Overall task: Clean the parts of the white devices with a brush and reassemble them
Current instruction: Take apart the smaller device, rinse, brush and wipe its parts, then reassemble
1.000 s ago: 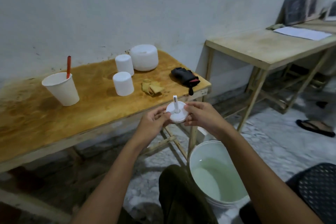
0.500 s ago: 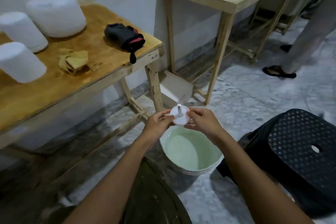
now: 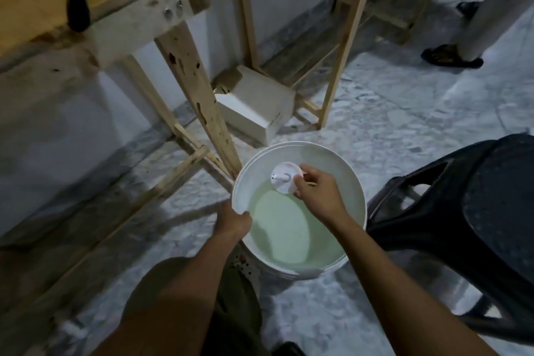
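My right hand (image 3: 316,192) holds a small white round device part (image 3: 284,178) with a short central stem, tilted on its side over a white bucket (image 3: 357,182) on the floor. The bucket holds pale greenish water. My left hand (image 3: 234,221) grips the bucket's near-left rim. No brush is in view. The other white device parts on the table are out of sight.
A wooden table corner (image 3: 121,11) with a black object (image 3: 76,9) hanging over its edge is at upper left; its leg (image 3: 199,95) stands just left of the bucket. A white box (image 3: 254,107) lies behind the bucket. A black plastic stool (image 3: 474,211) is at right. Another person's foot (image 3: 450,56) is far right.
My view has swung down from the table to the floor. My left hand let go of the white part and took the bucket's rim; my right hand carried the part over the water.
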{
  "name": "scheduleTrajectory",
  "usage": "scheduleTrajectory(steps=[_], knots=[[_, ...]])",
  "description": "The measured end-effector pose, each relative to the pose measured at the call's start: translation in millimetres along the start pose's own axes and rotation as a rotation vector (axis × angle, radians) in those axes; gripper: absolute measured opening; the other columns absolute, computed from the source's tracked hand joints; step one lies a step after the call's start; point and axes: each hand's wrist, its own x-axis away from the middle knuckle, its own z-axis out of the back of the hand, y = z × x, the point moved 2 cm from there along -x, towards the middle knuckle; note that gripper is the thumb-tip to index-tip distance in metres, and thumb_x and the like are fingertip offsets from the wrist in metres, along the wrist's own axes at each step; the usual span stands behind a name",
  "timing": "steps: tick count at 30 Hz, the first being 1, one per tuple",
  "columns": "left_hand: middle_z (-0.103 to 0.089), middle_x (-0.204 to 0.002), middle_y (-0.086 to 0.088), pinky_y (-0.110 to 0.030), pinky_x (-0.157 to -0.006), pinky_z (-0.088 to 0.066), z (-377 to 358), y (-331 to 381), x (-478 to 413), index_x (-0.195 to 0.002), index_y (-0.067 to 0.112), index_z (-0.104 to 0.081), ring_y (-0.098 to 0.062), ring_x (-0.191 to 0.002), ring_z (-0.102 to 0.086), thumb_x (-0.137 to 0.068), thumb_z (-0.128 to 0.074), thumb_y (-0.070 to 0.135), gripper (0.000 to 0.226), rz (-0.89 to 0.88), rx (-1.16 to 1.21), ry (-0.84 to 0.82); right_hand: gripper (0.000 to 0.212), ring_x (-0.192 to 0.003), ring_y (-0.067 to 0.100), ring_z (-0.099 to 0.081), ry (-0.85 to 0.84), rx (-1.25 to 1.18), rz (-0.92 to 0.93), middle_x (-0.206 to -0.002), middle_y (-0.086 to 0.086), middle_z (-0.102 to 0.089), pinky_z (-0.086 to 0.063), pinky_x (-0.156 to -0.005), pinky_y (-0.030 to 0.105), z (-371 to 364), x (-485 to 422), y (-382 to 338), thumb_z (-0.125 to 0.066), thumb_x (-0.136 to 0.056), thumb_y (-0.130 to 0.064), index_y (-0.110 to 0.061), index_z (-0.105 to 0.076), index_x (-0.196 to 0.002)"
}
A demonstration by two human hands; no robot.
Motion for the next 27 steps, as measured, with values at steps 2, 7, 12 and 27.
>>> scheduleTrajectory(steps=[2, 7, 12, 27], knots=[[-0.062, -0.124, -0.015, -0.037, -0.088, -0.052, 1, -6, -7, -0.131, 0.01, -0.057, -0.034, -0.11, -0.059, -0.089, -0.055, 0.01, 0.042, -0.022, -0.025, 0.028, 0.023, -0.08, 0.003, -0.069, 0.015, 0.047, 0.006, -0.091, -0.005, -0.075, -0.059, -0.08, 0.037, -1, -3, 3, -0.056, -0.093, -0.014, -0.021, -0.075, -0.103], [-0.069, -0.111, -0.016, -0.033, -0.08, -0.049, 4, -10, -14, -0.114, 0.005, -0.068, -0.034, -0.1, -0.062, -0.084, -0.054, -0.002, 0.034, -0.087, -0.07, 0.103, 0.024, -0.082, 0.01, -0.07, 0.032, 0.15, 0.038, -0.093, -0.005, -0.075, -0.053, -0.07, 0.022, -5, -12, 7, -0.059, -0.091, -0.013, -0.025, -0.075, -0.105], [-0.069, -0.108, -0.017, -0.033, -0.082, -0.05, 4, -11, -15, -0.113, 0.004, -0.069, -0.033, -0.099, -0.063, -0.085, -0.054, -0.003, 0.033, -0.111, -0.063, 0.123, 0.026, -0.087, 0.014, -0.062, 0.081, 0.338, 0.23, -0.097, 0.0, -0.067, -0.055, -0.081, 0.03, -9, -16, 12, -0.066, -0.089, -0.017, -0.019, -0.071, -0.114], [-0.068, -0.115, -0.015, -0.025, -0.077, -0.044, 7, -11, -11, -0.124, 0.006, -0.065, -0.03, -0.102, -0.062, -0.088, -0.053, -0.003, 0.039, -0.097, 0.0, 0.105, 0.038, -0.092, 0.023, -0.066, 0.216, 0.597, 0.614, -0.11, 0.007, -0.067, -0.055, -0.066, 0.032, -7, -8, 31, -0.072, -0.083, -0.003, -0.008, -0.068, -0.121]])
